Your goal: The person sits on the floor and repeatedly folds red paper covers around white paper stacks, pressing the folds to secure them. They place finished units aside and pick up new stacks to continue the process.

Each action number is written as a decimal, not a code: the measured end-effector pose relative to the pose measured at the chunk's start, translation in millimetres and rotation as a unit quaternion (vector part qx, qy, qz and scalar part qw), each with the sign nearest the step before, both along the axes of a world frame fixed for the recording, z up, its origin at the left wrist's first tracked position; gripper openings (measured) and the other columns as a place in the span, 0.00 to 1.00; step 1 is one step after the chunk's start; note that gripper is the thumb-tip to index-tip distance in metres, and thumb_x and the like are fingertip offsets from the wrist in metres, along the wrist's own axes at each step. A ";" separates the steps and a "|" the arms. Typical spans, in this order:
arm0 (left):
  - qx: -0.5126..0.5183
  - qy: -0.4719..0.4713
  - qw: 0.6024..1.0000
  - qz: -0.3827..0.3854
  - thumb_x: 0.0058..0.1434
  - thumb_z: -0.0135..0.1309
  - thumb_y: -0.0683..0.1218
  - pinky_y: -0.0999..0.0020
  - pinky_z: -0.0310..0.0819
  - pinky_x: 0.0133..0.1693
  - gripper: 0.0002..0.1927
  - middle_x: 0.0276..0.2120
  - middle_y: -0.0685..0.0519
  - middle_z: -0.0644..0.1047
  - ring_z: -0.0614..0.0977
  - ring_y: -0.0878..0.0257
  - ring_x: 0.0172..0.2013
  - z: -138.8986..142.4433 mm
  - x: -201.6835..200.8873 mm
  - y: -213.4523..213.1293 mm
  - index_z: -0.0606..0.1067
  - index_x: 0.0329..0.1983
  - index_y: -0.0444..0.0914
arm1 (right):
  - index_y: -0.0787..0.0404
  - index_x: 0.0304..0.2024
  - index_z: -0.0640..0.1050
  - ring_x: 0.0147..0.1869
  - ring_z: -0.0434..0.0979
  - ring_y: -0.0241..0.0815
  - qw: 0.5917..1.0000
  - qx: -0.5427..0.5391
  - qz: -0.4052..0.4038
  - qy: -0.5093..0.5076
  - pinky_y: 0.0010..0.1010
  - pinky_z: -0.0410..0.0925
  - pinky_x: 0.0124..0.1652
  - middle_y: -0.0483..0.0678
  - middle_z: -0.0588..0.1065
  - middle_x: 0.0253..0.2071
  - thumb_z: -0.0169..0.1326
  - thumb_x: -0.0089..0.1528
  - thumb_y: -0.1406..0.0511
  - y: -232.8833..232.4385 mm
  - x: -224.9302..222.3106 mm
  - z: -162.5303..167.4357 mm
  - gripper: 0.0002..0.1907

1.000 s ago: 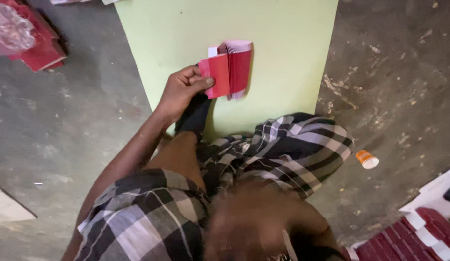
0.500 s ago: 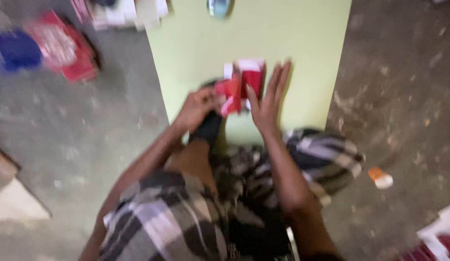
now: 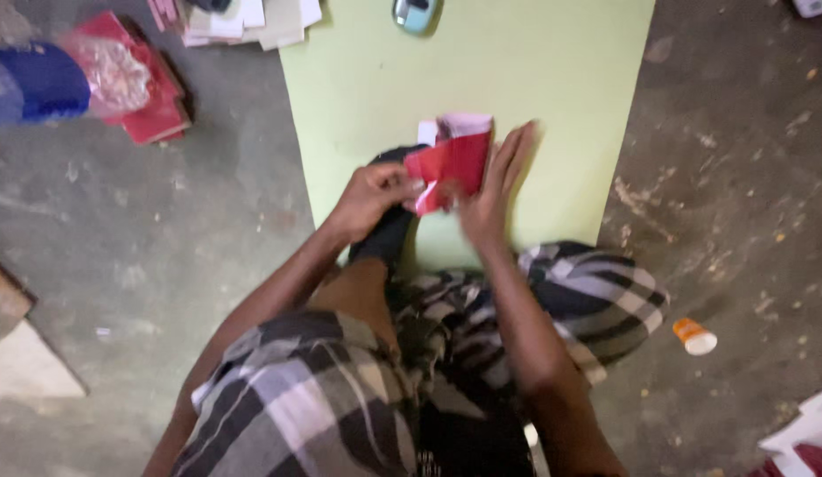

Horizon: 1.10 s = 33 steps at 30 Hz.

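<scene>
The red card (image 3: 451, 163) sits over the green sheet (image 3: 552, 79), pinched at its left edge by the left hand (image 3: 371, 194). The right hand (image 3: 492, 190), out of sight a second ago, now lies flat and open-fingered against the card's right side, so both hands work the fold where one held it before. The view has shifted too, bringing in a small grey device (image 3: 415, 13) at the sheet's top, a paper stack (image 3: 252, 19), red packets (image 3: 137, 84) left, and an orange-capped tube (image 3: 695, 336) on the floor (image 3: 738, 177).

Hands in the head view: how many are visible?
2. The left hand pinches the folded red card at its left edge; the right hand presses against its right side, over the green mat.
</scene>
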<state>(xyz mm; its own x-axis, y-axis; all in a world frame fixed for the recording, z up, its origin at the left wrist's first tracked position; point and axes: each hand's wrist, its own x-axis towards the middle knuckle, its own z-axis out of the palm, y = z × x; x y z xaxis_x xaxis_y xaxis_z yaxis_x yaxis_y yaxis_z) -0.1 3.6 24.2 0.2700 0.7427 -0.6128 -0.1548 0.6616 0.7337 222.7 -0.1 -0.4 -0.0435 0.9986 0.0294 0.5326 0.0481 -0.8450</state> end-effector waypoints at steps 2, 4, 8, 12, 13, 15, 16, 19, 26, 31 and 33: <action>-0.019 -0.065 0.997 0.023 0.66 0.59 0.44 0.73 0.79 0.40 0.08 0.35 0.56 0.83 0.82 0.70 0.36 -2.5 -0.5 0.0 0.81 0.45 0.35 | 0.60 0.81 0.38 0.88 0.30 0.58 0.999 -0.020 0.022 -0.039 0.50 0.48 0.78 0.56 0.30 0.82 0.59 0.72 0.53 0.9 0.4 2.1 0.52; -0.014 -0.063 0.998 0.013 0.66 0.60 0.43 0.73 0.80 0.40 0.07 0.33 0.55 0.82 0.82 0.70 0.35 -5.9 -1.6 -0.1 0.81 0.43 0.34 | 0.59 0.81 0.38 0.88 0.32 0.57 1.000 -0.003 0.006 -0.029 0.50 0.48 0.79 0.56 0.29 0.83 0.58 0.74 0.56 1.4 0.4 2.7 0.50; -0.017 -0.076 0.996 0.037 0.67 0.60 0.42 0.73 0.78 0.39 0.07 0.33 0.54 0.82 0.81 0.69 0.33 -11.6 -0.5 -3.6 0.81 0.44 0.33 | 0.57 0.82 0.39 0.88 0.33 0.58 0.999 -0.015 0.020 0.023 0.48 0.50 0.78 0.56 0.29 0.82 0.58 0.74 0.59 1.3 -0.9 6.8 0.49; -0.022 -0.016 1.000 0.013 0.66 0.62 0.43 0.72 0.78 0.38 0.07 0.30 0.54 0.81 0.81 0.69 0.32 -12.5 1.5 -5.0 0.80 0.39 0.32 | 0.58 0.82 0.39 0.87 0.34 0.58 0.997 -0.036 -0.044 0.049 0.48 0.52 0.80 0.58 0.27 0.81 0.62 0.73 0.59 4.4 -3.1 14.7 0.52; -0.021 -0.018 1.000 0.015 0.66 0.62 0.43 0.72 0.78 0.38 0.08 0.30 0.54 0.81 0.81 0.68 0.32 -11.5 2.0 -5.3 0.80 0.38 0.32 | 0.56 0.82 0.39 0.87 0.32 0.58 0.998 -0.021 -0.006 0.062 0.49 0.51 0.80 0.57 0.28 0.81 0.64 0.70 0.59 3.8 -3.5 16.7 0.54; -0.011 -0.018 1.000 0.009 0.65 0.62 0.43 0.72 0.77 0.37 0.07 0.30 0.54 0.81 0.81 0.69 0.32 -9.6 2.5 -1.6 0.80 0.37 0.34 | 0.53 0.81 0.38 0.88 0.29 0.56 0.993 0.043 0.063 0.088 0.50 0.48 0.80 0.54 0.29 0.82 0.67 0.65 0.58 5.2 -3.6 18.6 0.58; -0.021 -0.016 1.000 0.015 0.63 0.62 0.44 0.72 0.78 0.37 0.06 0.30 0.55 0.82 0.81 0.69 0.31 -8.3 3.0 0.4 0.80 0.38 0.35 | 0.52 0.81 0.38 0.88 0.29 0.55 0.998 0.043 0.040 0.032 0.50 0.48 0.81 0.54 0.28 0.82 0.66 0.68 0.59 6.3 -3.2 18.6 0.56; -0.028 -0.001 1.000 0.008 0.65 0.62 0.45 0.72 0.77 0.37 0.08 0.29 0.54 0.80 0.80 0.69 0.31 -2.2 2.9 1.7 0.79 0.35 0.35 | 0.49 0.81 0.38 0.88 0.30 0.55 1.000 -0.001 0.009 -0.007 0.50 0.47 0.82 0.54 0.27 0.82 0.66 0.70 0.59 3.5 -2.2 16.6 0.55; 0.017 0.013 1.000 -0.019 0.67 0.61 0.44 0.72 0.78 0.37 0.08 0.31 0.53 0.81 0.81 0.68 0.32 -0.6 0.1 -0.2 0.81 0.38 0.33 | 0.49 0.80 0.36 0.86 0.29 0.56 0.999 0.013 0.017 0.033 0.50 0.47 0.81 0.54 0.25 0.83 0.67 0.67 0.55 -1.3 0.8 2.9 0.58; -0.028 -0.065 0.997 0.001 0.66 0.59 0.43 0.71 0.82 0.39 0.08 0.34 0.51 0.83 0.83 0.67 0.35 -4.9 -2.9 1.6 0.81 0.43 0.32 | 0.55 0.81 0.37 0.88 0.30 0.56 0.999 -0.006 -0.004 -0.032 0.53 0.48 0.78 0.55 0.27 0.82 0.67 0.68 0.55 2.4 2.2 -0.2 0.58; -0.014 -0.069 0.997 0.009 0.67 0.59 0.43 0.70 0.82 0.41 0.09 0.35 0.51 0.83 0.84 0.67 0.36 -6.1 -3.0 1.9 0.81 0.44 0.32 | 0.56 0.80 0.38 0.87 0.33 0.58 0.999 0.001 -0.007 0.040 0.55 0.53 0.78 0.57 0.26 0.81 0.70 0.61 0.51 4.4 2.4 1.7 0.64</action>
